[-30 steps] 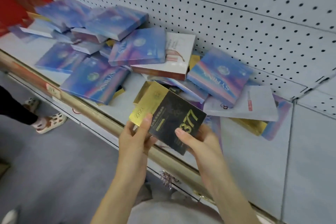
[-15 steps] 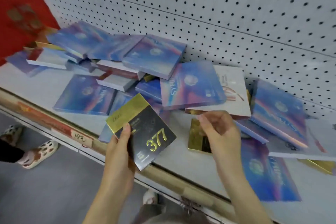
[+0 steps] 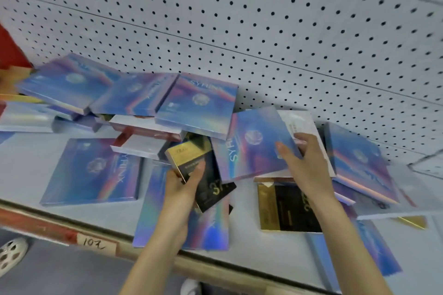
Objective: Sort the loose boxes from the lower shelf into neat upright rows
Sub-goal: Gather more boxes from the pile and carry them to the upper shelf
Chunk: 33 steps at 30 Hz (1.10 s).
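The left hand (image 3: 182,189) pinches a black-and-gold box (image 3: 206,175) between thumb and fingers, low over the shelf (image 3: 28,160). The right hand (image 3: 309,165) clasps the edge of a tilted blue box (image 3: 254,143) in the loose heap. These flat cartons look light, stiff and glossy, likely slippery; gripping opposite edges seems safest.
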Tool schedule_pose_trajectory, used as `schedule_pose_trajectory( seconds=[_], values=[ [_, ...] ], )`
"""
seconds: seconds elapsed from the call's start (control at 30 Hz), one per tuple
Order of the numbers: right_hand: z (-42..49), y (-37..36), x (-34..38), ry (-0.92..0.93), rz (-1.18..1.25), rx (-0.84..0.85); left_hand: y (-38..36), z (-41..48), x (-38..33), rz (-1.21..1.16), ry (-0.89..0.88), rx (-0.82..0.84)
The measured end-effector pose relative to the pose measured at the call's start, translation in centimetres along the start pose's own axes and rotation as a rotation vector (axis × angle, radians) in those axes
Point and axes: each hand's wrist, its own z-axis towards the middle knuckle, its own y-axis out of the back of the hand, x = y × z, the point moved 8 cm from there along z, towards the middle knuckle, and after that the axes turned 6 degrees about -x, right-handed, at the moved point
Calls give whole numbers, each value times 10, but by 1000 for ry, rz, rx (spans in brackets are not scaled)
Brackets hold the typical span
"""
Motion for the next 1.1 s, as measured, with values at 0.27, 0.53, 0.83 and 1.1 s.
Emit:
schedule_pose_trajectory(
  seconds=[0.27,0.53,0.83,1.1],
  values=[
    [-8,-5,-17,-257,377,-5,-16,23,18,-45,103,-58],
    [-53,3,-39,-385,597,169,3,-19,23,-72,122,-88],
    [-120,58,-115,-420,623,262,-16,-99,60,72,64,11],
    [-172,171,-194,-418,769,146,-86,-204,85,281,-181,103]
  ],
)
